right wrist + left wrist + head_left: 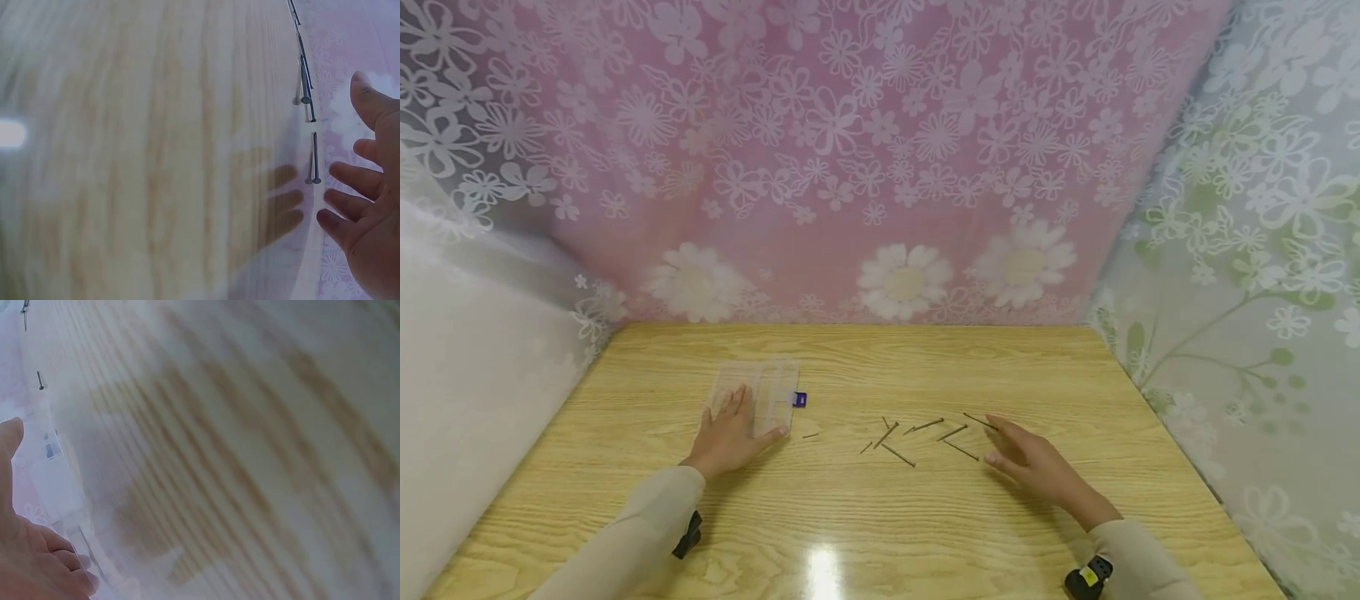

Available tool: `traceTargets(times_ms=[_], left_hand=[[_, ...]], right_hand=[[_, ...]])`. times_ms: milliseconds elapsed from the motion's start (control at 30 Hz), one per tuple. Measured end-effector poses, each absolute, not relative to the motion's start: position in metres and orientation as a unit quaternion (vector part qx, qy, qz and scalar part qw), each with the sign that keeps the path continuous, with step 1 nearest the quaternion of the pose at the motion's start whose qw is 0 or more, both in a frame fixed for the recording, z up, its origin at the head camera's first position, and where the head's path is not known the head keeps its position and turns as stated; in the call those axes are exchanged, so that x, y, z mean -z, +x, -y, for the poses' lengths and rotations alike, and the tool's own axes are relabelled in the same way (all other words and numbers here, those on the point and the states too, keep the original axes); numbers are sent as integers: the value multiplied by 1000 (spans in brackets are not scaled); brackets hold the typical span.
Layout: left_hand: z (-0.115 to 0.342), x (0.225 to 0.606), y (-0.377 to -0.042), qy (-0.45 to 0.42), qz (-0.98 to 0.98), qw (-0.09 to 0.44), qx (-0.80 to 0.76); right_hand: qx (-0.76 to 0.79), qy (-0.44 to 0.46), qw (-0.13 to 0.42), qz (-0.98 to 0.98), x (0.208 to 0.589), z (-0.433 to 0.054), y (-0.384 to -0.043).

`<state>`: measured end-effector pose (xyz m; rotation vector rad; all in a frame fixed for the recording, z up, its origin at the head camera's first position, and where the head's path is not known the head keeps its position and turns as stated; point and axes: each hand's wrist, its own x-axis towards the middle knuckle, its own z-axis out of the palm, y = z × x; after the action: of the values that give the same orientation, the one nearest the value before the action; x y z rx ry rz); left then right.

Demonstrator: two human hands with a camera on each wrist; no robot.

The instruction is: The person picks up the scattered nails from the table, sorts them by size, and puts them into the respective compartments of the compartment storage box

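Observation:
A clear plastic box (778, 375) with a blue-purple latch (801, 400) lies at the left of the table. My left hand (730, 433) rests on it with fingers spread and thumb out to the right. My right hand (1037, 467) hovers low at the right end of a loose group of nails, thumb and fingers apart and nothing gripped between them. One nail (979, 421) has an end right at the index fingertip. In the right wrist view a nail (315, 157) lies on the wood just beyond the fingertips. Other nails (898, 455) lie at mixed angles between the hands.
A short nail (810, 436) lies by itself right of the box. The wood-grain table (880, 525) meets a pink flowered cloth (820, 275) at the back. Pale cloth hangs along both sides. A bright light reflection shows near the front edge.

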<state>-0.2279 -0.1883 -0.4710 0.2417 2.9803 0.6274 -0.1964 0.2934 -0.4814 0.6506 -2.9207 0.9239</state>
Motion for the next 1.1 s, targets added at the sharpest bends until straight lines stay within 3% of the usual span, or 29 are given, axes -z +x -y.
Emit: traceTargets(times_ms=[633, 1100], left_hand=[[186, 473, -229, 77, -974, 39, -208], [187, 476, -230, 75, -974, 41, -210]], right_hand=[[-266, 220, 55, 937, 488, -281, -196], [-282, 233, 51, 929, 490, -279, -195]])
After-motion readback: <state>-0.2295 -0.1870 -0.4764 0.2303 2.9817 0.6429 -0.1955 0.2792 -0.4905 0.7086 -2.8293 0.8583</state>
